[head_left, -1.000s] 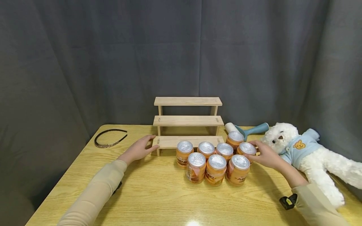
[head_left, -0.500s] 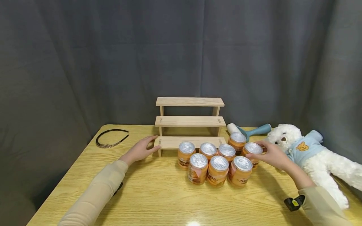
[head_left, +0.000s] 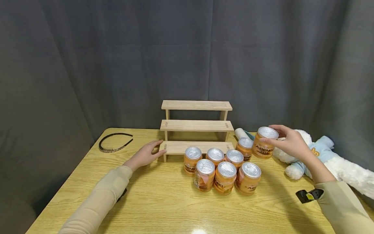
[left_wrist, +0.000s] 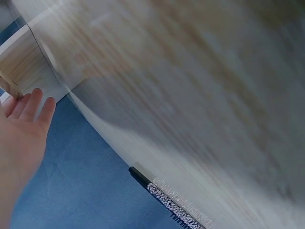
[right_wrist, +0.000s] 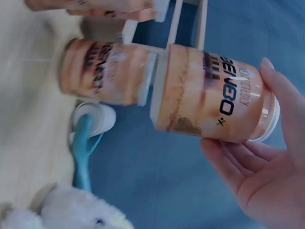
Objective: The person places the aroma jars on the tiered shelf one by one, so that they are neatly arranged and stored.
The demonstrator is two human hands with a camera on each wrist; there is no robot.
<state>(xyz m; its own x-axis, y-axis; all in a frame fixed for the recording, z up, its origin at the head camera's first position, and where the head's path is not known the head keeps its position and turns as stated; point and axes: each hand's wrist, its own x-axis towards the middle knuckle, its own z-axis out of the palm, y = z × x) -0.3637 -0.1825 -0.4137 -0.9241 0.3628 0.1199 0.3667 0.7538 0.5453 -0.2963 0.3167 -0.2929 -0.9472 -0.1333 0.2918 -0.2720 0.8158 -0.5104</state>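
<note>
My right hand [head_left: 289, 143] grips an orange can [head_left: 264, 144] with a silver lid, thumb and fingers on opposite sides. The can is held above the table, upright, near the other cans; the right wrist view shows the same can [right_wrist: 209, 95] sideways, its label facing the camera. Several matching cans [head_left: 224, 178] stand grouped in front of a three-step wooden shelf [head_left: 196, 125]. My left hand [head_left: 146, 154] rests at the left end of the lowest step. In the left wrist view the left hand's fingers [left_wrist: 33, 107] lie fairly straight against the wood.
A teal scoop [right_wrist: 82, 148] and a white cylinder [head_left: 240, 133] lie behind the cans. To the right lies a white teddy bear [head_left: 336, 161] in a blue shirt. A dark headband [head_left: 109, 150] lies at the table's left. A grey curtain [head_left: 117, 65] hangs behind.
My right hand has lifted the can from the right side of the group, up and slightly to the right. My left hand stays at the shelf.
</note>
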